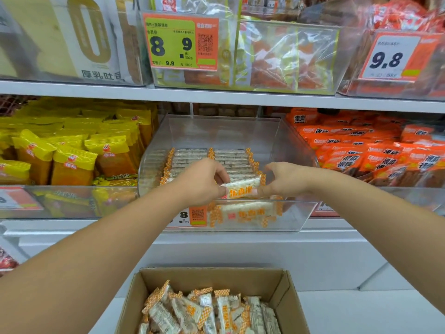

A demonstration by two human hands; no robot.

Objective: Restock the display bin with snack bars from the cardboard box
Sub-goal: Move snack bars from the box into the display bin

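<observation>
Head view: left hand (204, 180) and right hand (284, 179) pinch snack bar (242, 188).

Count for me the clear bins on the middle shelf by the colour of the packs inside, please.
Yellow packs: 1 bin
White bars with orange ends: 1 bin, where both hands hold a bar
Orange packs: 1 bin
Total: 3 bins

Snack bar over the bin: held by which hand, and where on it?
Both. The left hand pinches the snack bar at its left end, and the right hand pinches its right end, holding it level above the display bin.
</observation>
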